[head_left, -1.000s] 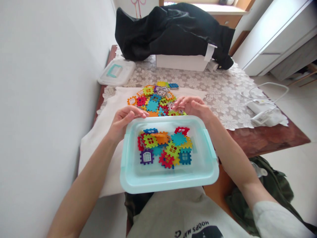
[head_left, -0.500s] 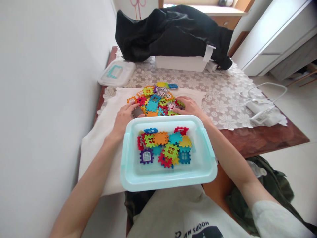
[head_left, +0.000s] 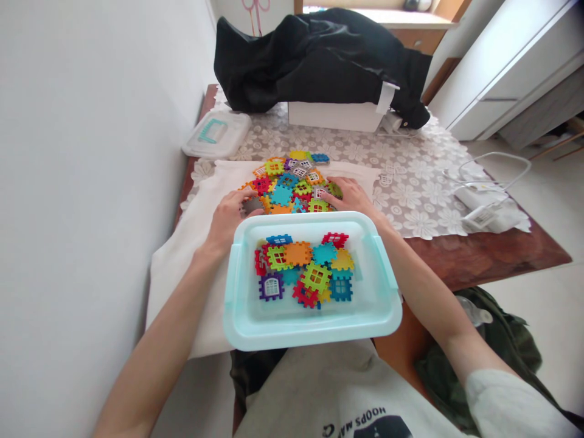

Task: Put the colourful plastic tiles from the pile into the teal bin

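Note:
A heap of colourful interlocking plastic building blocks lies on the white cloth, just beyond the light-blue plastic tub. At the heap's left side, my left hand has its fingers and thumb closed round a grey block. My right hand is at the heap's right side, its fingers and thumb bent around a dark green block. Inside the tub are several loose blocks, among them a lime window block, an orange block and a purple window block.
A white lid with a teal handle lies at the table's back left. Black fabric drapes over a white box at the back. On the right are a white cable and adapter. A wall runs along the left.
My right hand's fingers and thumb have shifted slightly at the heap, and the dark green block between them shows more. My left hand has turned a little on the grey block.

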Motion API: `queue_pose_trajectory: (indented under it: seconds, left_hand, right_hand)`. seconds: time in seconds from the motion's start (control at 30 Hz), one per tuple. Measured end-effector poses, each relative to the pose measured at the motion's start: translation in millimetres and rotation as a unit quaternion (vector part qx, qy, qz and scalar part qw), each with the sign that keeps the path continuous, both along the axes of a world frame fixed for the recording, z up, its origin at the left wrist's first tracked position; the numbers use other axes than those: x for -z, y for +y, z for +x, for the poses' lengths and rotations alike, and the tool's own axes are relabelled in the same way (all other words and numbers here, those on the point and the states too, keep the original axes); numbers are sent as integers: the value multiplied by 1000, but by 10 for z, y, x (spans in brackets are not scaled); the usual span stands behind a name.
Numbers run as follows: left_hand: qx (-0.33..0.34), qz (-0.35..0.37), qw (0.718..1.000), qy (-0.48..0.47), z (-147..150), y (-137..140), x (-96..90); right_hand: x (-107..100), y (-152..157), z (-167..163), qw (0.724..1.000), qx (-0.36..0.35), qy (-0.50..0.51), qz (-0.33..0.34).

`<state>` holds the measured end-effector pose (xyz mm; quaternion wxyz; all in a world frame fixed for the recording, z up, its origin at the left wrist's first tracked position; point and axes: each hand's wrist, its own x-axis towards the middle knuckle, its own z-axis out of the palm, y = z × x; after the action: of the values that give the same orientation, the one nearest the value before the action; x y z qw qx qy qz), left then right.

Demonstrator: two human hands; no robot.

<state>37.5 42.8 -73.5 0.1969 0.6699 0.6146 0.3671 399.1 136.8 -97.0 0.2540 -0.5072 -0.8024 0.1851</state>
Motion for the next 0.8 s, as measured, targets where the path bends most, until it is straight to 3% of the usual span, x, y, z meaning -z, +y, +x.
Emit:
queue_pose_trajectory:
  seconds: [0.37, 0.63, 0.8]
  left_hand:
    - [-15, 27, 994, -102, -27, 8, 36]
    - [-19, -14, 997, -68, -36, -35, -47]
    - [-7, -10, 993, -119, 23, -62, -73]
  right_hand:
    - [-13, 41, 8, 999, 15, 31, 26]
    - [-18, 49, 21, 999, 5, 38, 9]
    - [-30, 47, 31, 999, 7, 36, 3]
